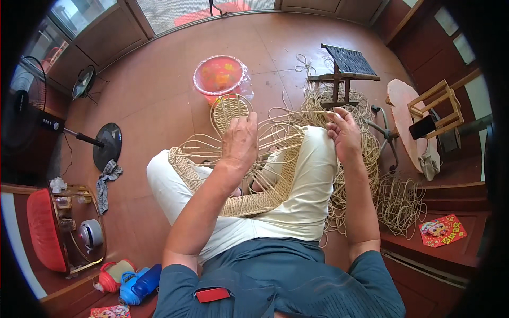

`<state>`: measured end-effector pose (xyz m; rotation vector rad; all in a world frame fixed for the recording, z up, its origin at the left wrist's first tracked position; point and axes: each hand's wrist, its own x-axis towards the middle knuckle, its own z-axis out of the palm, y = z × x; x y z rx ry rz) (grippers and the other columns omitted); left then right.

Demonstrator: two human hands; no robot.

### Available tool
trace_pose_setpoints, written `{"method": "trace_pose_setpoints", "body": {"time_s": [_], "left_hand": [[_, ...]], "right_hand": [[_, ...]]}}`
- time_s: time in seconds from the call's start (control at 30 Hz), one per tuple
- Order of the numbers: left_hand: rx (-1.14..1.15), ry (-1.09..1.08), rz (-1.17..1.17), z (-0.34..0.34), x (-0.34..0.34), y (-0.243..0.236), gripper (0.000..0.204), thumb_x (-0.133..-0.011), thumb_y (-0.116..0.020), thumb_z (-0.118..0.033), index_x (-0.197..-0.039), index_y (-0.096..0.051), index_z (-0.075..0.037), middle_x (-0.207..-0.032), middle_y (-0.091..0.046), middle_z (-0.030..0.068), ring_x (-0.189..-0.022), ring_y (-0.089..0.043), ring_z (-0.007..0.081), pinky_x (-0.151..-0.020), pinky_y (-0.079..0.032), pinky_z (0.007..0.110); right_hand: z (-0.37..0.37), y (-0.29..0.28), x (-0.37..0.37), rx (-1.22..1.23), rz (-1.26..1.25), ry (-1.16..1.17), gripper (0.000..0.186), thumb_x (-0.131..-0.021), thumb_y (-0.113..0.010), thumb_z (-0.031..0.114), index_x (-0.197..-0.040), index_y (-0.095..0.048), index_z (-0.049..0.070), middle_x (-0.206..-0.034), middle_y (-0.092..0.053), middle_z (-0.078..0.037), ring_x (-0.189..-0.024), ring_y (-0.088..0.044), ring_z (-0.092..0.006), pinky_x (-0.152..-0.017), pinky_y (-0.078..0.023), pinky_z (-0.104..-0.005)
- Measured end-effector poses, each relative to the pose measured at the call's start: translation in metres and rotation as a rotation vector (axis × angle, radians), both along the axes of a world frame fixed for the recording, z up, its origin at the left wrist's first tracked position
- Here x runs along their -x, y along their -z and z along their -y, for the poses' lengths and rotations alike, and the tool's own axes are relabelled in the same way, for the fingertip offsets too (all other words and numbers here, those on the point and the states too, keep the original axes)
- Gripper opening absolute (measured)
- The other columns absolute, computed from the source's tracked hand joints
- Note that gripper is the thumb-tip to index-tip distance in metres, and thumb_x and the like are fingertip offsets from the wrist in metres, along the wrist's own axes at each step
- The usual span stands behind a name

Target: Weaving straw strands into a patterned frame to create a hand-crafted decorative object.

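Observation:
Across my lap lies a partly woven straw-coloured frame (pixel 286 177), with a band of dense weave along its near edge and bare ribs fanning over its middle. A smaller oval woven panel (pixel 225 114) with curved ribs stands beyond it, by my left hand. My left hand (pixel 241 140) is closed at the frame's far side, its fingers curled over ribs and strands; their exact hold is partly hidden. Off to the right, my right hand (pixel 343 130) pinches a thin tan cord (pixel 297 112) between thumb and fingers. That cord runs leftward toward my left hand.
Heaps of loose cord (pixel 360 180) cover the floor at my right, below a dark-topped folding stool (pixel 347 63). A red plastic-lined bucket (pixel 220 77) stands ahead. To the left are a fan base (pixel 107 146) and a grey cloth (pixel 107 180). Blue bottles (pixel 139 283) lie lower left.

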<state>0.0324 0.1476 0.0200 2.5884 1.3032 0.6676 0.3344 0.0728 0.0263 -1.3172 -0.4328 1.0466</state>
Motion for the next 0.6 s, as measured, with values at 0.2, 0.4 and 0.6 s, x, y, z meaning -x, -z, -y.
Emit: {"method": "trace_pose_setpoints", "body": {"time_s": [0.2, 0.4, 0.6], "left_hand": [[0.027, -0.079, -0.117, 0.002, -0.014, -0.001, 0.034, -0.089, -0.067, 0.004, -0.119, -0.052, 0.0, -0.102, -0.067, 0.0209, -0.102, -0.072, 0.0379, -0.087, -0.06, 0.051], [0.145, -0.09, 0.129, 0.002, -0.011, -0.004, 0.029, -0.093, -0.063, 0.003, -0.119, -0.049, -0.001, -0.109, -0.064, 0.0254, -0.097, -0.069, 0.0486, -0.085, -0.057, 0.056], [0.149, -0.044, 0.485, 0.006, 0.004, 0.002, 0.017, -0.103, -0.063, -0.005, -0.119, -0.059, -0.003, -0.102, -0.067, 0.0189, -0.091, -0.07, 0.0383, -0.08, -0.057, 0.047]], "right_hand": [[-0.004, 0.005, 0.006, -0.035, 0.118, -0.029, 0.026, -0.112, -0.062, 0.014, -0.137, -0.058, 0.009, -0.118, -0.071, -0.005, -0.081, -0.064, -0.0066, -0.069, -0.054, -0.0199], [-0.004, -0.013, 0.034, -0.077, 0.342, -0.065, 0.036, -0.109, -0.067, 0.017, -0.143, -0.058, 0.007, -0.119, -0.07, -0.009, -0.084, -0.065, -0.0095, -0.072, -0.056, -0.0232], [-0.005, -0.018, 0.077, -0.094, 1.092, -0.146, 0.036, -0.101, -0.076, 0.017, -0.136, -0.071, 0.013, -0.115, -0.073, -0.012, -0.088, -0.074, -0.0192, -0.079, -0.061, -0.0351]]}}
